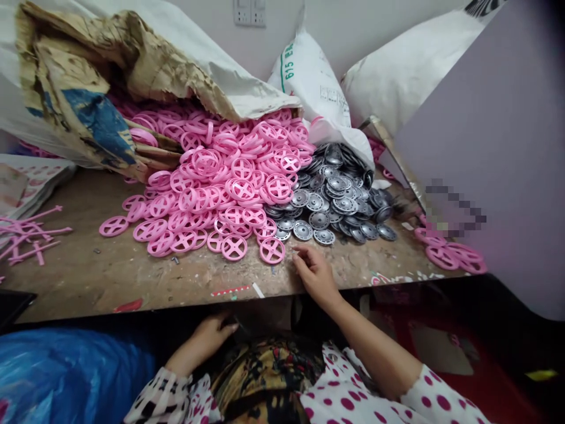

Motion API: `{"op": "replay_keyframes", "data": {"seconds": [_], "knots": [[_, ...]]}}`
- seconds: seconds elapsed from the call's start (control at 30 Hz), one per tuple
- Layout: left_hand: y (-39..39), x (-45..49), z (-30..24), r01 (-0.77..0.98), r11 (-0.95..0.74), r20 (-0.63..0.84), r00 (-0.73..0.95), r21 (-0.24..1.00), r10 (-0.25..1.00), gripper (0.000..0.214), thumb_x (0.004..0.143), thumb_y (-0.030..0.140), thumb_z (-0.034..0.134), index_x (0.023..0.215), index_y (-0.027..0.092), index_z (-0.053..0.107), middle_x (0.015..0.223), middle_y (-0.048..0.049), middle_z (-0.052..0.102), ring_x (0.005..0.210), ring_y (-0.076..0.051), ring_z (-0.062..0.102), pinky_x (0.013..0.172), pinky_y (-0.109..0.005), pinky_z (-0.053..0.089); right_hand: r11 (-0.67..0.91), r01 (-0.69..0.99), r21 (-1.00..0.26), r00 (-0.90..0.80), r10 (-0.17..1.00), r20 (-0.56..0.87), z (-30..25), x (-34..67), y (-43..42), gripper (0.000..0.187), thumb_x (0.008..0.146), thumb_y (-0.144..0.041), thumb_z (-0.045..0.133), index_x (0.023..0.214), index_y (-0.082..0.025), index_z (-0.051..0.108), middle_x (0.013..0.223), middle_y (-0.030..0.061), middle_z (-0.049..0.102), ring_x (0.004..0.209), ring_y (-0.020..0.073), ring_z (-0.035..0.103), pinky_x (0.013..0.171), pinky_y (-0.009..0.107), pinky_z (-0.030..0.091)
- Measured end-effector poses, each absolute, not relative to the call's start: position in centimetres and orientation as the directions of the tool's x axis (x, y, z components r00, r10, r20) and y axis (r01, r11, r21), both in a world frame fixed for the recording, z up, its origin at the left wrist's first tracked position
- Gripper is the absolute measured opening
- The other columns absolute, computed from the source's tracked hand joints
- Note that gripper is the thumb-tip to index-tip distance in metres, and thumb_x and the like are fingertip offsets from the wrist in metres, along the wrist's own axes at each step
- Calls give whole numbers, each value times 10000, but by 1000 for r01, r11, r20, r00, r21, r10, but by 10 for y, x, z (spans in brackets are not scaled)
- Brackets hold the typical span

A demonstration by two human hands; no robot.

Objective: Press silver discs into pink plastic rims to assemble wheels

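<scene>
My right hand [315, 275] hovers at the table's front part, its fingers curled in. Whatever may be inside them is hidden. Just beyond the fingertips lie a pink spoked wheel ring [272, 251] and several grey disc-shaped wheel covers [324, 236]. Below the table edge, over my lap, is my left hand [209, 337], its thumb and fingers apart and nothing visible in them. A large heap of pink wheel rings [242, 168] spreads over the table's middle. Against its right side rests the smaller pile of grey covers [344, 204].
An open sack [176, 76] spills the pink rings; a white bag [304, 76] stands behind the grey covers. Pink sticks [37, 235] lie at left. More pink rings [457, 254] sit by a pale panel [494, 147] at right. A blue plastic bag [70, 377] fills the lower left.
</scene>
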State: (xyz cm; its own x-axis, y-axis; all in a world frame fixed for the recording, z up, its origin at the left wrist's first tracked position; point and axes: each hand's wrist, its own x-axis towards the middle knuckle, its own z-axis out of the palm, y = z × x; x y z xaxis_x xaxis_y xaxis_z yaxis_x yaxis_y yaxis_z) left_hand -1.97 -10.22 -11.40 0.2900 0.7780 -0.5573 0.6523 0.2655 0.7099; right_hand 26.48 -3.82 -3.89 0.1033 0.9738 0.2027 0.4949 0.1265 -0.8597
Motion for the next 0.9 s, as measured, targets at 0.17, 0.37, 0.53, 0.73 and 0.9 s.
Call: {"op": "replay_keyframes", "data": {"seconds": [0.17,0.37,0.53,0.73,0.9], "knots": [[-106,-15,-62,616,242,-530,341,749,776,454,769,446,578,1126,185,683,1209,-97,672,1154,-286,587,1037,-385,400,248,768,-590,-77,951,299,-24,286,-16,314,931,-329,437,1107,-147,622,973,97,649,798,193,593,693,299,467],[-82,-4,12,469,304,-463,269,829,845,444,814,507,539,1076,174,672,931,-64,713,830,-207,645,758,-308,497,155,988,14,-155,968,195,-15,300,14,415,969,-271,379,1313,-92,526,1339,185,522,1033,311,515,806,392,408],[-45,8,8,592,94,-49,-92,800,995,383,826,434,534,1088,177,644,820,-36,640,674,-165,569,654,-292,452,175,984,40,-180,968,176,-17,298,12,382,970,-326,390,1233,-142,596,1229,156,588,970,301,504,753,377,389],[-17,27,-10,799,159,122,-277,580,953,511,733,461,672,1147,174,582,953,-76,617,837,-231,583,744,-351,449,209,972,-109,-166,934,315,-15,308,14,397,865,-324,580,1222,-151,600,1059,144,575,917,277,516,751,348,419],[-9,35,-13,778,193,72,-291,598,954,518,650,490,746,1031,191,560,1002,-78,619,889,-245,588,728,-340,446,234,886,-400,-99,939,329,-22,317,10,351,848,-344,566,1147,-170,626,981,105,550,827,239,551,692,332,444]]}}
